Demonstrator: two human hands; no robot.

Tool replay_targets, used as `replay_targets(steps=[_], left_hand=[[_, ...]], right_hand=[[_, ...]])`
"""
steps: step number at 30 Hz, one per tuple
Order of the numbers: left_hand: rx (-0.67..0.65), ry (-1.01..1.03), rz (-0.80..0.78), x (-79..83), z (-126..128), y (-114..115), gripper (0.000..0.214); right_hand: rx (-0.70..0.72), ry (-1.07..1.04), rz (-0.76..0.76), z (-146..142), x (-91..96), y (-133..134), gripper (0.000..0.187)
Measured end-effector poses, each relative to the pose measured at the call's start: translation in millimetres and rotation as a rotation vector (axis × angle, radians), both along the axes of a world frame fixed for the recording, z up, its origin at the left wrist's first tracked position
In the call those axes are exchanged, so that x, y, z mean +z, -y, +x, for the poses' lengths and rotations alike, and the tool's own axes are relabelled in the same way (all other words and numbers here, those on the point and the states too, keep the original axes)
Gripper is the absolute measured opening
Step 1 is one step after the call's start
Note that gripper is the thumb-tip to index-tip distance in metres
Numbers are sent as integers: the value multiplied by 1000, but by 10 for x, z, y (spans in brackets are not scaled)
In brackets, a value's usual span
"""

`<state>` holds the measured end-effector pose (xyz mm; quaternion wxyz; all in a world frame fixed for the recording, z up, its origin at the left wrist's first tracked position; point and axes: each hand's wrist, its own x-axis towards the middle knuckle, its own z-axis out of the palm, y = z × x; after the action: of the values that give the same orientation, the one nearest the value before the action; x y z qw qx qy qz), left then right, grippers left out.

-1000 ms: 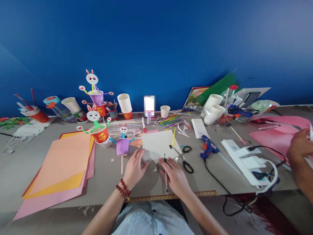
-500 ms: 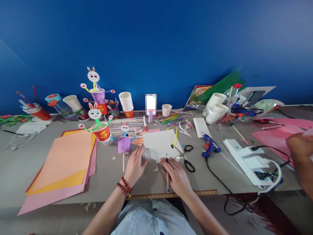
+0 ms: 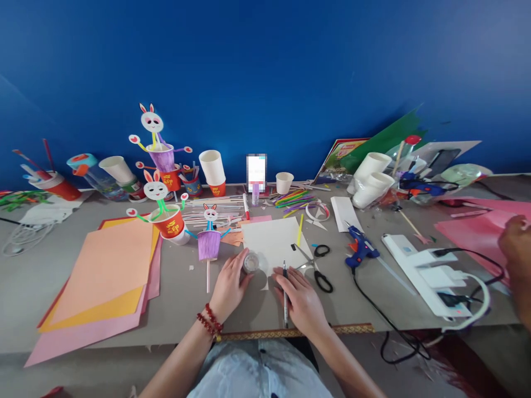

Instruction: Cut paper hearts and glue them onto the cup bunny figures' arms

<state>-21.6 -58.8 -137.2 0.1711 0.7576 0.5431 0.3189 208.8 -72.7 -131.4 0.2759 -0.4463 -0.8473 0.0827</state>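
Observation:
My left hand [image 3: 230, 279], with a red bead bracelet at the wrist, has its fingers curled round a small clear round container [image 3: 251, 262] at the lower left of a white paper sheet [image 3: 271, 237]. A pen [image 3: 285, 298] with a dark upper end is held between the fingers of my right hand [image 3: 301, 296], which rests at the sheet's lower edge. Just right of that hand lie black-handled scissors [image 3: 322, 281], their blades over the paper. A purple cup puppet [image 3: 208, 245] with a rabbit head and a straw below lies left of my left hand.
Coloured paper sheets [image 3: 103, 276] lie at the left. More rabbit cup puppets [image 3: 166, 221] stand behind them. A blue glue gun [image 3: 360, 249] and a white power strip [image 3: 423, 276] with cables are at the right. Another person's hand [image 3: 516, 249] is at the far right, by pink paper.
My left hand has turned the clear container more upright, so its round end faces up. My right hand stays in place with the pen. The view has shifted slightly.

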Motion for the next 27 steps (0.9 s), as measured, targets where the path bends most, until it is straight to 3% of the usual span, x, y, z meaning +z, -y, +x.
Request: replay_targets(steps=[10,27], left_hand=[[58,-29,-17,13,45,35,60],[46,-61,-154,73,15,89,59]], right_hand=[[12,-9,-20,14,13,-15,26],[31,-1,-43,68,39,-69,30]])
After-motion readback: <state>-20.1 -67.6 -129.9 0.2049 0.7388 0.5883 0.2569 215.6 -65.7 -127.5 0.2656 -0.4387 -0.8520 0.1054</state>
